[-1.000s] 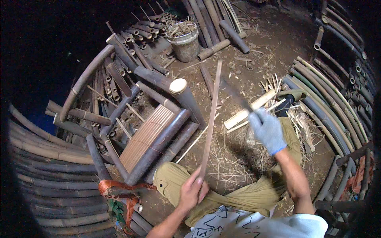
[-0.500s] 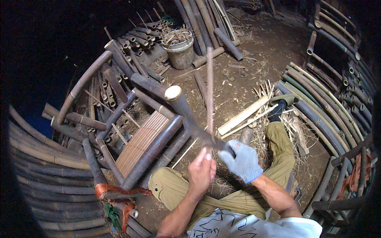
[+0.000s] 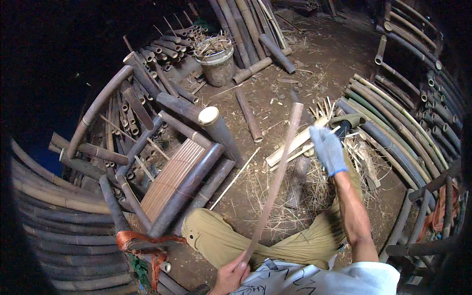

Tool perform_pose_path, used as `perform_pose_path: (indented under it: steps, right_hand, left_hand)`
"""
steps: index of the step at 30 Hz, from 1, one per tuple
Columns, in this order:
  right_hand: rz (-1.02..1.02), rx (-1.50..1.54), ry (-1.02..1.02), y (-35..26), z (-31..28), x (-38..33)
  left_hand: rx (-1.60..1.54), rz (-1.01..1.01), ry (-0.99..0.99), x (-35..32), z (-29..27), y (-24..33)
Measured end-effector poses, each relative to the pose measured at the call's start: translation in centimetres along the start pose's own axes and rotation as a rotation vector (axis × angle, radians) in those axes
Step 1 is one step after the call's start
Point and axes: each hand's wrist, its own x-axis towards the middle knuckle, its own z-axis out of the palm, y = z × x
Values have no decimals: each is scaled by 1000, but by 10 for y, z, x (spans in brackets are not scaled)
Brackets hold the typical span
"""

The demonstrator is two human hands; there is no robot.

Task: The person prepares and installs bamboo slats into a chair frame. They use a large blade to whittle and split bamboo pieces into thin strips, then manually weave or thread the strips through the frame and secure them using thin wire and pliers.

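Observation:
My left hand (image 3: 230, 276), bare, is low in front of my shirt, its fingers closed round the lower end of a long bamboo strip (image 3: 273, 189). The strip slants up and away to the right, slightly blurred. My right hand (image 3: 328, 150), in a grey knitted glove with a blue cuff, is farther out on the right, closed round a knife whose handle is hidden. Its dark blade (image 3: 306, 114) points away from me, smeared by motion, near the strip's far end. Blade and strip look apart.
On the left stands a bamboo chair-like frame (image 3: 216, 129) with a slatted panel (image 3: 173, 177). Split pieces (image 3: 282, 150) and shavings (image 3: 275, 223) lie before my legs. A bucket of scraps (image 3: 218, 66) is farther off. Bamboo poles (image 3: 393, 130) are stacked on the right.
My left hand has drawn back toward my body with the strip, which now leans right. My right hand has moved up and right with the knife, away from the left hand.

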Motion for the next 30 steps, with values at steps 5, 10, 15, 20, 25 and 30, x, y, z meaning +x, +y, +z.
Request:
perform_pose_path:
  steps: [5, 10, 15, 20, 25, 30]
  right_hand:
    - [-42, 94, 43, 9, -11, 9]
    - [-240, 89, -161, -76, -5, -77]
    - [-483, -32, -386, -99, -13, -117]
    - [-330, 44, -255, -75, -1, -104]
    - [-127, -49, -113, -43, 8, -65]
    - [-157, -167, -62, -19, -11, -30]
  left_hand:
    - [-61, -82, 70, 6, -12, 18]
    - [-487, 31, -15, 95, 3, 63]
    - [-788, -12, -107, 143, 20, 85]
    - [-665, -61, -118, 130, 37, 82]
    - [-535, -132, -181, 85, 33, 58]
    - [-552, -218, -173, 41, 7, 28]
